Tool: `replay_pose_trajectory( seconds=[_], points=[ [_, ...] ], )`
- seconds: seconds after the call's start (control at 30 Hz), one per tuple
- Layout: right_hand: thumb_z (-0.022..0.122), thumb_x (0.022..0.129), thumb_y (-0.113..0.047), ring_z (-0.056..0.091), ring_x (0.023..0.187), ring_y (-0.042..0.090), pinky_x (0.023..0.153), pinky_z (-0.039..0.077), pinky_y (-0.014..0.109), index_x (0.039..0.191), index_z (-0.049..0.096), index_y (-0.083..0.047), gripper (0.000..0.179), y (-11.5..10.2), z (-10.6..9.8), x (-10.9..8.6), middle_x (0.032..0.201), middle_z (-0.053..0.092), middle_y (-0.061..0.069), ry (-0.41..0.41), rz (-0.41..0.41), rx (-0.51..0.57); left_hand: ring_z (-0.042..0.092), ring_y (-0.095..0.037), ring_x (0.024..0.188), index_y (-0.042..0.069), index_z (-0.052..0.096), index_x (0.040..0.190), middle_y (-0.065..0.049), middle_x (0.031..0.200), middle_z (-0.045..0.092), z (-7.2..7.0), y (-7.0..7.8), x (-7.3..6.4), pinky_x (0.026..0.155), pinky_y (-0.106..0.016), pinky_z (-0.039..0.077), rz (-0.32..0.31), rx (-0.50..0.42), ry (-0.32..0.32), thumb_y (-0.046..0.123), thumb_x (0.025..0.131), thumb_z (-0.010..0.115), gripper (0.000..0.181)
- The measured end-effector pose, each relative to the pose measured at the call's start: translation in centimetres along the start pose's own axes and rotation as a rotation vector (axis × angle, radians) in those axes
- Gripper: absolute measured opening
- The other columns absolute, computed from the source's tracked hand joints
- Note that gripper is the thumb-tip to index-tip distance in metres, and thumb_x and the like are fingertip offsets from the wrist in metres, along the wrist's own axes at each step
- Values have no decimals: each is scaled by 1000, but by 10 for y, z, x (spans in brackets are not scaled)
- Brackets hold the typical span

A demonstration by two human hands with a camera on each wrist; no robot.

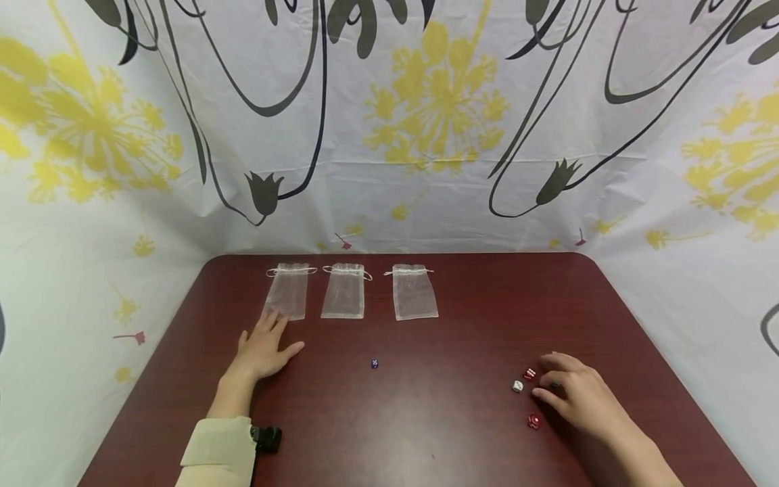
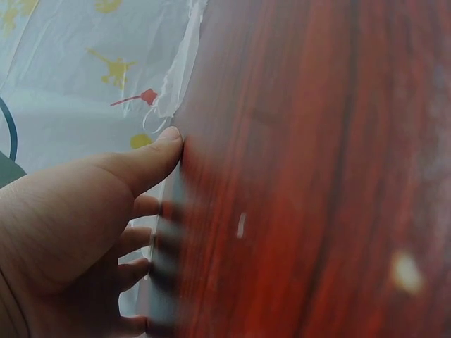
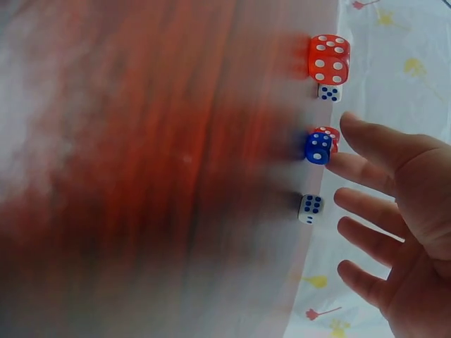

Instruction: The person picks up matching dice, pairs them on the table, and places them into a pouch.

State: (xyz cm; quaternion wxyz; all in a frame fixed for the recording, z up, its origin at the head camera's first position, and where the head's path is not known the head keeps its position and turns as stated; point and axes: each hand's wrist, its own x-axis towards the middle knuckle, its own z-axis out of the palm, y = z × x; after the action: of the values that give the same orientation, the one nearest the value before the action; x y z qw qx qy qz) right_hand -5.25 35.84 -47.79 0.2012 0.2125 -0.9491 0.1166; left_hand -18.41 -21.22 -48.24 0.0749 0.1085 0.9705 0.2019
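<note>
My left hand lies with spread fingers on the table, its fingertips at the lower edge of the leftmost sheer white drawstring bag. Over the right side, my right hand hovers with slightly bent fingers, pinching nothing. Close to its fingertips are a red die, a white die and another red die. The right wrist view adds a blue die by the thumb and a second white die near the fingers; the hand mostly hides these from the head camera.
Two more sheer drawstring bags, a middle one and a right one, lie flat along the back of the dark red table. A lone blue die sits mid-table. Patterned white cloth hangs behind.
</note>
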Motion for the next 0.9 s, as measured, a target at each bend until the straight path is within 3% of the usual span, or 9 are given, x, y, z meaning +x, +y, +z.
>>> replay_pose_trajectory(
  seconds=[0.27,0.53,0.73,0.9],
  points=[
    [94,62,-19,69,100,33,81,52,49,67,67,-24,28,1,-1,1,103,72,9,-20,-21,-34,12,-48,150,-2,32,156,-28,164,16,-2,0,0,110,-78,9,2,-2,7,46,101,59,78],
    [92,63,-14,69,93,28,78,49,40,71,70,-23,25,3,-3,5,99,72,5,44,-87,-24,12,-48,150,-2,33,156,-28,163,17,-2,1,-2,110,-78,9,1,-7,11,46,100,60,78],
    [89,65,-9,69,89,28,71,52,40,77,72,-17,23,1,-15,19,100,72,9,72,-122,-1,13,-48,150,-2,33,155,-28,163,17,-2,2,-3,110,-78,9,-1,0,4,45,101,60,77],
    [87,67,-7,69,88,28,71,52,40,78,70,-18,23,1,-34,43,101,72,9,79,-158,2,13,-47,150,-2,33,155,-28,163,17,-2,3,-4,110,-78,10,1,2,3,44,101,60,76]
  ],
)
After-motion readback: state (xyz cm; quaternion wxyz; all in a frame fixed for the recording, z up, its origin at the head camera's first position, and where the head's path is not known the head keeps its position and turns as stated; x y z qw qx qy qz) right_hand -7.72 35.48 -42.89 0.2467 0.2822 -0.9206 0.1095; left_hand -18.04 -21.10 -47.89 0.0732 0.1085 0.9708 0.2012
